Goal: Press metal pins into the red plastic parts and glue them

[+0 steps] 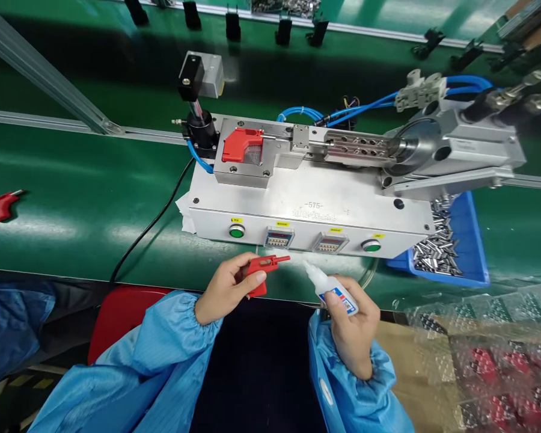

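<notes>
My left hand [228,287] is closed around a red plastic handle part [262,272], whose thin red stem points to the right. In my right hand [354,322] is a small white glue bottle [336,290] with a blue and red label. Its narrow nozzle tilts up and left, a short gap away from the red stem. Beyond both hands stands a metal press machine [306,207] with green buttons and counters on its front. A similar red part [242,145] sits in the machine's fixture at the left, with a metal rod meeting its right end.
A blue bin [471,240] of metal sleeves stands at the right, partly under the machine. Another red part [2,206] lies far left on the green bench. Clear blister trays [496,313] with red parts are at lower right. A black cable [155,219] crosses the bench.
</notes>
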The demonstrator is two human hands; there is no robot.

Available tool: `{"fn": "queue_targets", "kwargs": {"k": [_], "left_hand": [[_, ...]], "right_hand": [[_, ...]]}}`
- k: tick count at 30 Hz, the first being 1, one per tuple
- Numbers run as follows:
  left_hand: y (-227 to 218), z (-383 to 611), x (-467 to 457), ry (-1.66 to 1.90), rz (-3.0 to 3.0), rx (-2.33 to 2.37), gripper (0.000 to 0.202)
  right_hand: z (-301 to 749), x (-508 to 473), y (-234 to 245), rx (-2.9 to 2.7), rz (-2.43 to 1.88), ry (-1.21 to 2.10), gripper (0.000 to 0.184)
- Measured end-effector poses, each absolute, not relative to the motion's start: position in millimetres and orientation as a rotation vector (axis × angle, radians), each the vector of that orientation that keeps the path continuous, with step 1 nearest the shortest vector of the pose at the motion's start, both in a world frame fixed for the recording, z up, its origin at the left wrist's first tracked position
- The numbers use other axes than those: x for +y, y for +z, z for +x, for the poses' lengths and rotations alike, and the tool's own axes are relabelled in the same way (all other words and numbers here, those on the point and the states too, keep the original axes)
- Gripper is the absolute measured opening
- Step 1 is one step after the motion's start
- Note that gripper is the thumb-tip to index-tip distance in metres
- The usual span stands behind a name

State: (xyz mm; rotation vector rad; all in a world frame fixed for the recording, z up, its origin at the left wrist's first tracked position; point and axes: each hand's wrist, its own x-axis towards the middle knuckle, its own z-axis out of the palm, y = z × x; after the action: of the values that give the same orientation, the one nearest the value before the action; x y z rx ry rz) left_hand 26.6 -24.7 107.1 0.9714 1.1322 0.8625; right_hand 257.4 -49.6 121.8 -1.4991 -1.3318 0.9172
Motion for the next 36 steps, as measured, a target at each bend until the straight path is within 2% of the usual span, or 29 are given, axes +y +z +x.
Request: {"fn": "queue_targets", "kwargs": {"k": [10, 36], "left_hand": [[105.4, 27.2, -29.5, 0.887, 1.013, 1.111, 0.025], [101.9, 23.9, -31.2, 0.861, 1.035, 1.132, 0.028]], "right_hand": [[248.0, -48.3, 132.5, -1.478, -1.520, 0.844, 0.021], [247.5, -48.1, 130.4, -1.541, -1.504, 0.811, 0.017]]}}
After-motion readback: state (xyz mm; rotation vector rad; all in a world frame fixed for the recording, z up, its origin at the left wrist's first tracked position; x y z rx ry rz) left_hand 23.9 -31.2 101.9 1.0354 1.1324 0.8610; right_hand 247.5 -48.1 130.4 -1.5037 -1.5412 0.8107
